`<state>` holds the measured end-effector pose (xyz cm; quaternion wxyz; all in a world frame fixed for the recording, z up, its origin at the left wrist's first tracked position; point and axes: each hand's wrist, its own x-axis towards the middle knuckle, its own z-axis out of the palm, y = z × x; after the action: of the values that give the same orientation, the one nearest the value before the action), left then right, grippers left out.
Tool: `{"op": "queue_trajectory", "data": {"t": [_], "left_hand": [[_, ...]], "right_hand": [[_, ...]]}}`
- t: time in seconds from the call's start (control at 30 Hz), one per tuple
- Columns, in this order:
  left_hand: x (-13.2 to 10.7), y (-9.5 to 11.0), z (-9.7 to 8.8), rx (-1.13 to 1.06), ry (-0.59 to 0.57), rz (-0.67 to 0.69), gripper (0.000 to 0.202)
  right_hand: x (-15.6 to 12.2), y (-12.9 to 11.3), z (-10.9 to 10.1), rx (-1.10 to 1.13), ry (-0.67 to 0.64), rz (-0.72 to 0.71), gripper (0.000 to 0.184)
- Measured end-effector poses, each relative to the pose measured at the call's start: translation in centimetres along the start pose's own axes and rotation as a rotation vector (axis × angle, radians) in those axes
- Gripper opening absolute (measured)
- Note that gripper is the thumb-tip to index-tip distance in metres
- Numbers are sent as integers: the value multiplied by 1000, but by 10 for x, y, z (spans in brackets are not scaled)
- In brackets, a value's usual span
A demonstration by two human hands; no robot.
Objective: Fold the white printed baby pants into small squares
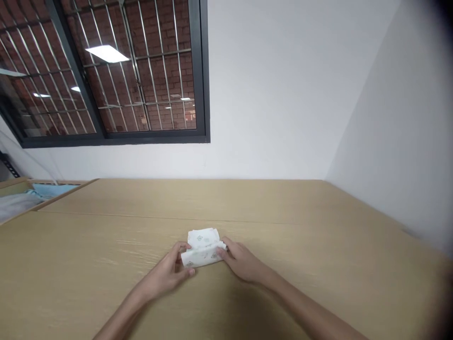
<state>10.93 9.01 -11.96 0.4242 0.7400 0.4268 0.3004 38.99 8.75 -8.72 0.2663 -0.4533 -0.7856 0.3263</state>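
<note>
A small white cloth with a faint printed pattern (203, 247) lies folded into a compact bundle on the light wooden table (283, 226). My left hand (170, 271) grips its left end with curled fingers, thumb under the near edge. My right hand (241, 261) pinches its right end, fingers closed on the fold. Both forearms reach in from the bottom of the view.
White walls meet in a corner behind and to the right of the table. A dark-framed window (106, 71) with bars and a brick wall beyond is at upper left. A wooden tray or box with light blue and white fabric (21, 198) sits at far left.
</note>
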Motion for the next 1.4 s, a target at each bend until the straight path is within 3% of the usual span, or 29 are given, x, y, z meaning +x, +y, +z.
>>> {"op": "queue_trajectory", "data": {"t": [0.17, 0.3, 0.43, 0.53, 0.6, 0.67, 0.73, 0.8, 0.93, 1.17, 1.3, 1.4], "left_hand": [[35, -12, 3, 196, 279, -14, 38], [57, -14, 8, 343, 377, -40, 30], [64, -12, 21, 565, 478, -69, 32], [65, -7, 31, 709, 537, -30, 41], [65, -5, 38, 768, 513, 53, 46], [65, -8, 47, 806, 429, 161, 51], [66, -16, 55, 838, 320, 256, 59], [67, -26, 62, 863, 237, 307, 67], [64, -36, 65, 878, 166, 296, 75], [48, -26, 49, 852, 102, 4, 93], [41, -26, 46, 853, 146, -62, 104], [39, -19, 45, 904, 254, -7, 101]], "right_hand": [[33, 15, 8, -34, 143, 86, 36], [61, 30, 16, -64, 237, 169, 26], [77, 39, 26, -125, 307, 233, 19], [77, 33, 30, -211, 389, 245, 25], [74, 22, 33, -315, 460, 131, 36], [70, 10, 35, -408, 445, -61, 43], [67, 0, 38, -434, 306, -223, 49], [66, -6, 43, -426, 137, -289, 54], [63, 2, 53, -456, -10, -255, 59], [50, 34, 43, -593, -12, -178, 65], [45, 46, 35, -622, -28, -112, 71], [42, 48, 30, -661, -5, -166, 77]]}}
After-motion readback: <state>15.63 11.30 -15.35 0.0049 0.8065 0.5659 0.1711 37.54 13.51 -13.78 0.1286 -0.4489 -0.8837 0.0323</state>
